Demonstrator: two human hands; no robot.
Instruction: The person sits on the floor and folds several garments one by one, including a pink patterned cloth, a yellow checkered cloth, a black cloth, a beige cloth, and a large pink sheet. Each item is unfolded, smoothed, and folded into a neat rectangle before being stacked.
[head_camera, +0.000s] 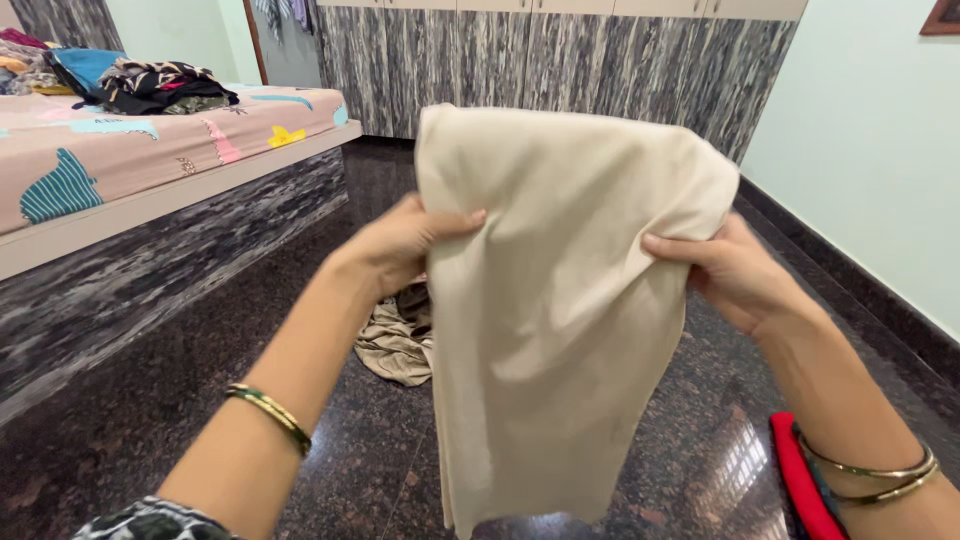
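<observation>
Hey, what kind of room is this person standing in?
Most likely a home bedroom: a bed with a patterned sheet, a wall of wardrobe doors, and a pile of clothes on the bed.

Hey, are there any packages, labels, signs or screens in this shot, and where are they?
None: no packages, labels, signs or screens show.
Nearest thing: the corner of a dark-framed picture on the pale green wall, top right, its content cut off.
Both hands, left hand and right hand, hold a plain cream cloth with no tag visible.
</observation>
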